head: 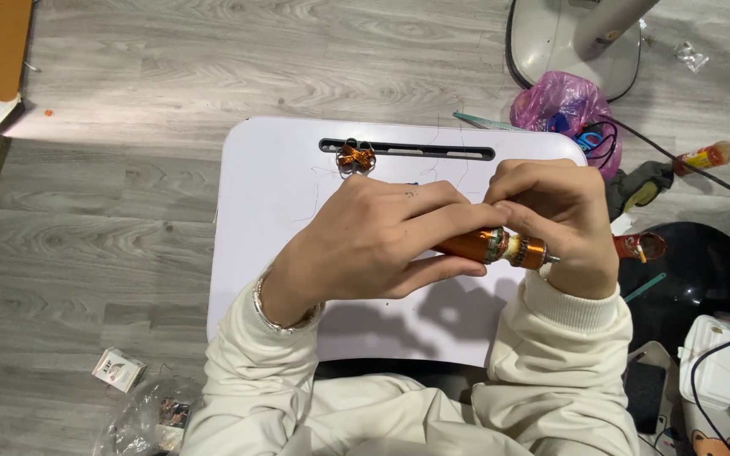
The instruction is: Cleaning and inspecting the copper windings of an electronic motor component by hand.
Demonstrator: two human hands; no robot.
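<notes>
- A copper-wound motor part (pixel 500 246) is held over the white lap table (pixel 264 219), approx. at its right half, between both hands.
- Left hand (pixel 382 241) is closed around the part's left end; thumb is seen under it, fingers (pixel 449 215) over it. Grip is clamped on the part.
- Right hand (pixel 563 224) is curled over the part's right end, fingertips pinched down on it near the middle; grip likewise clamped on the part.
- A short metal pin is seen sticking out at the part's right end, just below the right hand.
- The part is lying roughly level, tilted a little down to the right; middle section shows a ring of pale and dark segments.
- A bracelet (pixel 276 312) is worn at the left wrist; cream sleeves (pixel 576 338) are worn on both arms.
- A 2nd small copper coil (pixel 355 158) is resting at the table's slot (pixel 433 152), well apart from the hands.
- Thin wire strands are lying on the table top near the slot.
- Right of the table, on the grey wood floor (pixel 111 211): pink plastic bag (pixel 563 105), red-brown spool (pixel 640 246), white fan base (pixel 568 42).
- Bottom left of the floor: small white box (pixel 118 369), clear bag (pixel 149 418).
</notes>
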